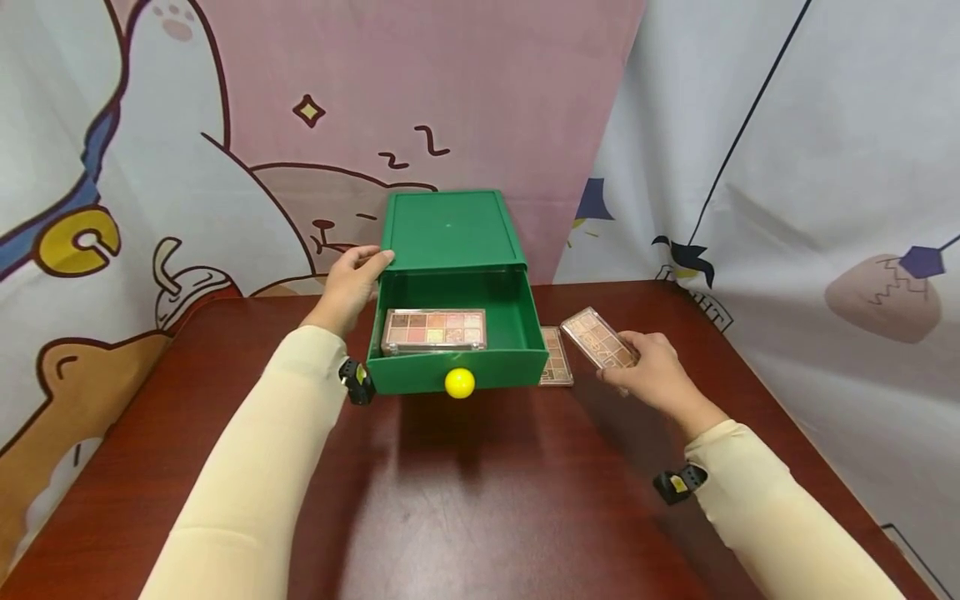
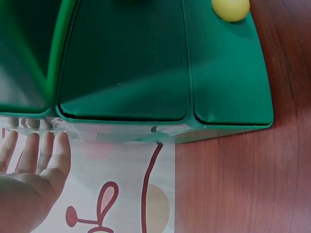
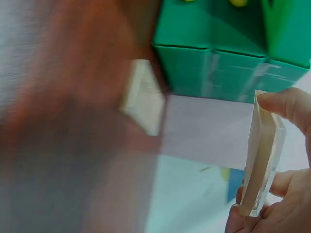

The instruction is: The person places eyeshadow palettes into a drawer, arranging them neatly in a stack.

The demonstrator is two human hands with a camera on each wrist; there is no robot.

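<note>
A green drawer box (image 1: 450, 229) stands at the back of the table with its top drawer (image 1: 412, 377) pulled out. Inside that drawer, an eyeshadow palette (image 1: 437, 327) with a clear lid leans near the front wall. My left hand (image 1: 347, 287) rests at the box's left front edge; in the left wrist view its fingers (image 2: 30, 150) stretch up along the side. To the right of the drawer, my right hand (image 1: 658, 373) grips another eyeshadow palette (image 1: 594, 336) between thumb and fingers, tilted above the table. A further palette (image 1: 556, 360) lies on the table, partly hidden behind the drawer.
The drawer front carries a yellow round knob (image 1: 460, 383). Beneath is a reddish-brown wooden table (image 1: 450, 517). A curtain (image 1: 517, 92) printed with cartoon animals hangs right behind the box and along both sides.
</note>
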